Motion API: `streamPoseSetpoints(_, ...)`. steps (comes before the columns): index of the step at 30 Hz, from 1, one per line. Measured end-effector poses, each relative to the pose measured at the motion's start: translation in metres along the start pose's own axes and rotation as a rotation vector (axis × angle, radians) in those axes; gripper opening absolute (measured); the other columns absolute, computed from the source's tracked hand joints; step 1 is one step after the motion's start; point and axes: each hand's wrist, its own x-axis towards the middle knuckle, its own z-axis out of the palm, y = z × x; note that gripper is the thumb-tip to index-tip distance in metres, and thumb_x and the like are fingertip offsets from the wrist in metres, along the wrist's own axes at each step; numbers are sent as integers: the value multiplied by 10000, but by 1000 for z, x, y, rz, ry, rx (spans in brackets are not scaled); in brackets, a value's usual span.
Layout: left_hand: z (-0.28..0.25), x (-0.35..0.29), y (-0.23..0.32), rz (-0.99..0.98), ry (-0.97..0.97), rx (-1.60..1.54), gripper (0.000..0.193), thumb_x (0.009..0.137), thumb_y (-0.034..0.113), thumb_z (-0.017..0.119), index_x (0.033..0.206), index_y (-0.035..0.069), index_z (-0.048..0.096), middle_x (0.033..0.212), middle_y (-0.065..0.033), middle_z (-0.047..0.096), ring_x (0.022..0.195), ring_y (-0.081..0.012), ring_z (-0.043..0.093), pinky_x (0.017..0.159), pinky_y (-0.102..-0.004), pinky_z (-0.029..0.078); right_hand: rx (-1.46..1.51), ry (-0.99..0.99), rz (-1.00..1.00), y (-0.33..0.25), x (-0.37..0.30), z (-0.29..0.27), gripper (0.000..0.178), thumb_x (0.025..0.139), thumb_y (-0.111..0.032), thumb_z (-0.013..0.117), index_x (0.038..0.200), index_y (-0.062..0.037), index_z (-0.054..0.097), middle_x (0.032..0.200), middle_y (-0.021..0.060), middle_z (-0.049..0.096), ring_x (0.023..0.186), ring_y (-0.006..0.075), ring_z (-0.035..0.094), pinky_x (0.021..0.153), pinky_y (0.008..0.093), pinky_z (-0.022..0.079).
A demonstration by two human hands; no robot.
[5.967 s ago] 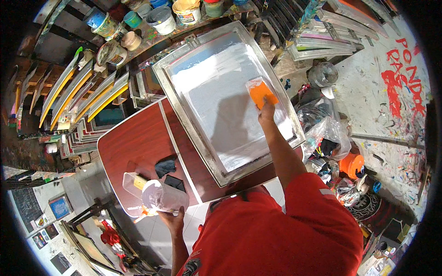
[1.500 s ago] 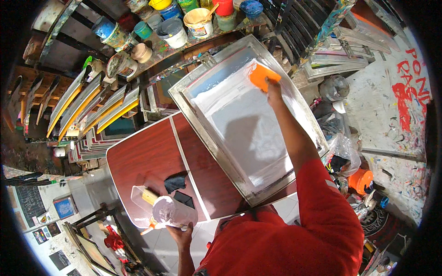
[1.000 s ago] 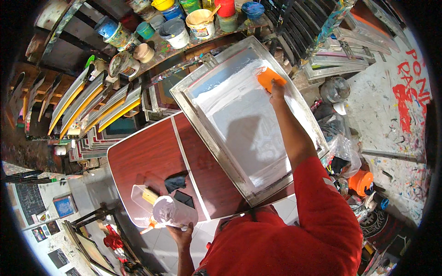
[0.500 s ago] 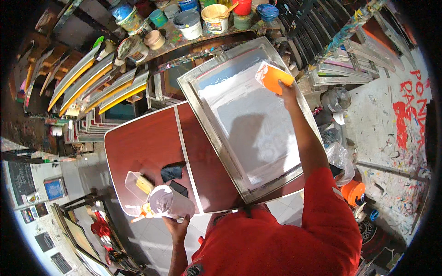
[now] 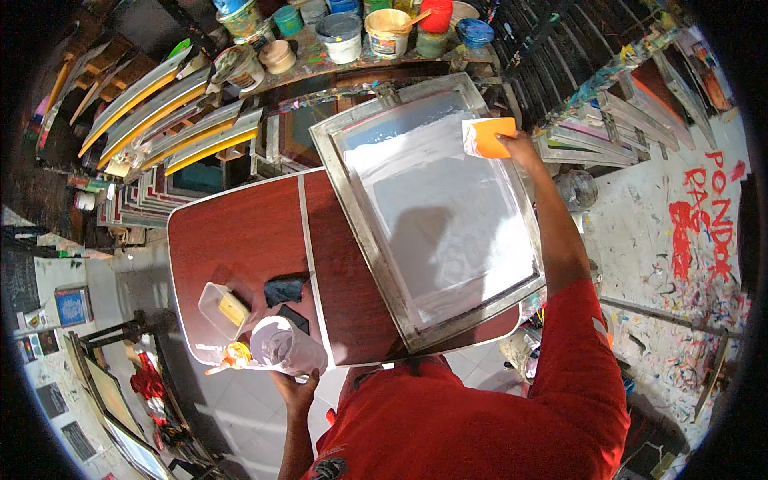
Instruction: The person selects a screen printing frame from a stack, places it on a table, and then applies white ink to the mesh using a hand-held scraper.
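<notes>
My right hand (image 5: 522,150) is closed on a flat orange scraper (image 5: 498,134) with white emulsion-like paste smeared on its left side. The scraper is over the upper right of a framed mesh screen (image 5: 432,232), which lies slanted on the table. Pale, wet-looking coating covers much of the mesh, with a bluer band at its far end. At the near table edge, my left hand (image 5: 296,390) grips a whitish tub (image 5: 290,349) tilted on its side, its inside coated white. I cannot make out whether the scraper touches the mesh.
The red-brown table (image 5: 240,232) also carries a clear container (image 5: 222,309) with a yellow block, black items (image 5: 285,290) and an orange-smeared tool (image 5: 234,357). Paint tubs (image 5: 340,38) crowd the far shelf. Squeegees (image 5: 136,100) are racked at left, and frames (image 5: 640,120) lean at right.
The orange scraper has turned from slanted to nearly level and shifted slightly right with my right hand. My left hand still grips the tub. The whole view has shifted a little.
</notes>
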Motion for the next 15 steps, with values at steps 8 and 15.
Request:
streamPoseSetpoints(8,-8,-19,4,-107,81,107,861,575,12,740,1273,-11,237,1231,-174,372,1147,-273,414,970,-392,363,-314,-107,-276,-32,41,134,313,797,-234,572,981,19,584,781,189,630,603,281,629,536,380,515)
streamPoseSetpoints(15,-7,-38,13,-166,190,-34,842,583,27,749,1271,-2,267,1252,-166,378,1157,-262,417,983,-385,351,-487,-190,-328,-109,42,216,403,739,-239,561,1040,30,572,991,275,589,953,378,580,848,448,447)
